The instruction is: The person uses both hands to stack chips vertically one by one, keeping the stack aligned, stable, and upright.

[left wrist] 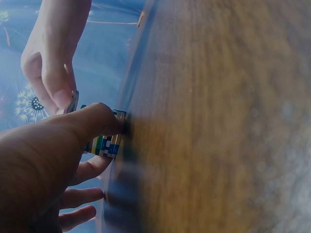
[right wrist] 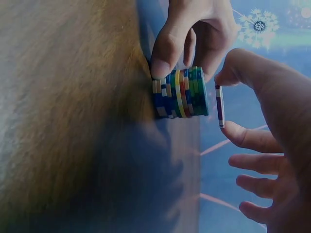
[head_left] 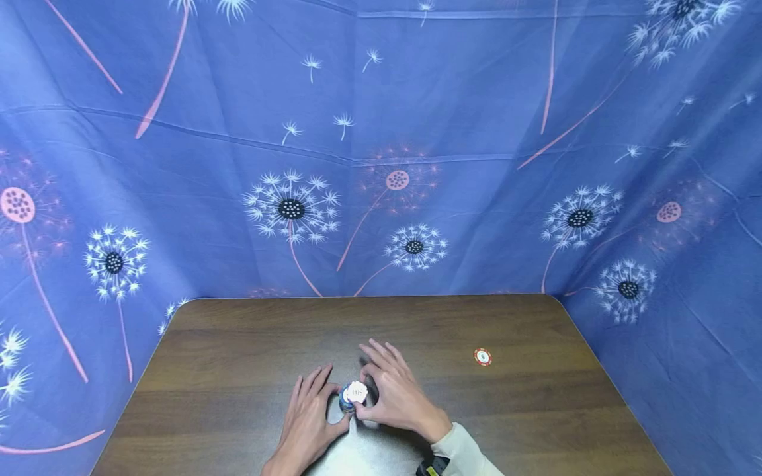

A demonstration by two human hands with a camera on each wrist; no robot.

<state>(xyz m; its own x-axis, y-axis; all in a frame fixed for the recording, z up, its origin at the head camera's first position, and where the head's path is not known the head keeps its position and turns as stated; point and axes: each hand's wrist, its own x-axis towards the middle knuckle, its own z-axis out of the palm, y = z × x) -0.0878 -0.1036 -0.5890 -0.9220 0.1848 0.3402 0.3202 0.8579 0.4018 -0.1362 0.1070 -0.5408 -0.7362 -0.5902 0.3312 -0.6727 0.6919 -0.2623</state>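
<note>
A short stack of poker chips (right wrist: 182,94) in blue, green, yellow and red stands on the table. My left hand (head_left: 309,413) pinches it low down between thumb and index finger, the other fingers spread out. Just over the top of the stack, my right hand (head_left: 393,390) pinches one pale poker chip (head_left: 357,392) by its edges. In the right wrist view a narrow gap separates this chip from the green top of the stack. Its face carries a number that looks like 500.
To the right, a red-and-white poker chip (head_left: 483,357) marked 5 lies flat on the brown wooden table (head_left: 250,344). Blue cloth (head_left: 476,198) with a dandelion print hangs behind the table and at both sides. A black strap (head_left: 432,466) shows at my right wrist.
</note>
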